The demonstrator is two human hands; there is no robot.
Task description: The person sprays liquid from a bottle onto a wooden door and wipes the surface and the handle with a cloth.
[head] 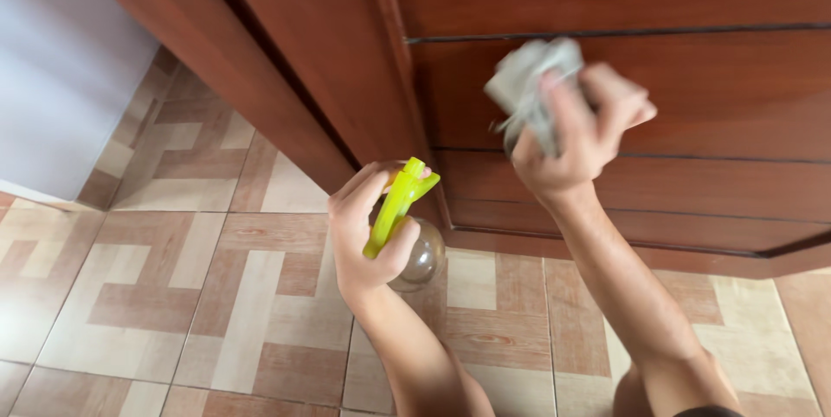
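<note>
My left hand point(368, 231) grips a clear spray bottle point(421, 257) by its yellow-green trigger head point(396, 203), held low just in front of the brown wooden door point(658, 96). My right hand point(582, 131) is closed around a crumpled grey cloth point(530, 88) and holds it against a panel of the door, higher and to the right of the bottle. The cloth looks blurred.
The door's edge and frame point(260, 79) run diagonally up to the left. The floor point(216, 296) has beige and brown patterned tiles. A white wall point(61, 62) stands at the far left.
</note>
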